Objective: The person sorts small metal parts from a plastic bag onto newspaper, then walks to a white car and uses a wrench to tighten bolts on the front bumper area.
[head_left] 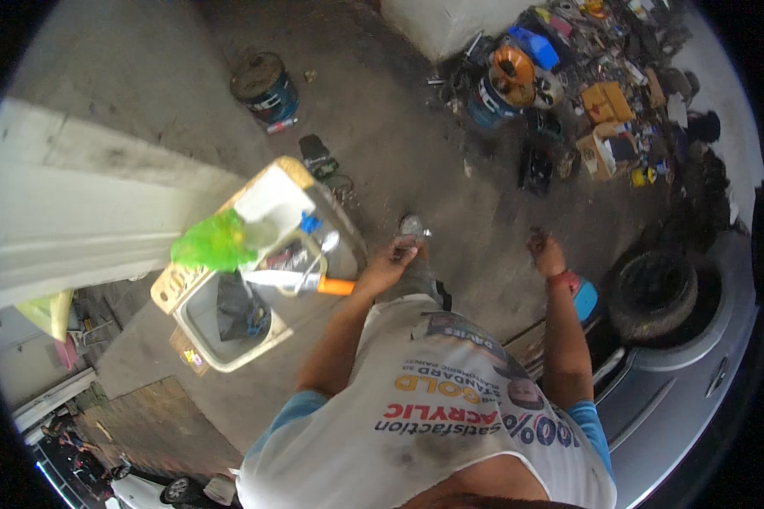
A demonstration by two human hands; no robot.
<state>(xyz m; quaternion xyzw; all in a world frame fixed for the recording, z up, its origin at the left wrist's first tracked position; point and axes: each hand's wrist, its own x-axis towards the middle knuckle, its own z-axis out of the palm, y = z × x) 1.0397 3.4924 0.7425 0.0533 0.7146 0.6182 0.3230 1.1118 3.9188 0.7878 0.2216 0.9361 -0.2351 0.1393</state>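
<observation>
My left hand (393, 260) is in front of my body, its dirty fingers curled together. Beside its fingertips shows a small pale bit; whether they hold it, I cannot make out. My right hand (547, 255) hangs out to the right with a red band at the wrist, its fingers loosely apart and somewhat blurred. No object shows in it. Left of my left forearm stands a worn sink unit (227, 363). Across its basin lies a long pale-bladed tool with an orange handle (337, 286). A bright green plastic bag (215, 242) rests on the unit.
A dark bucket (266, 89) stands ahead on the left. Another bucket (490, 103), topped with orange items, borders a scrap heap with cardboard boxes (606, 103). At right are a loose tire (654, 293) and a grey car (688, 407). A pale wall edge (102, 204) stands at left.
</observation>
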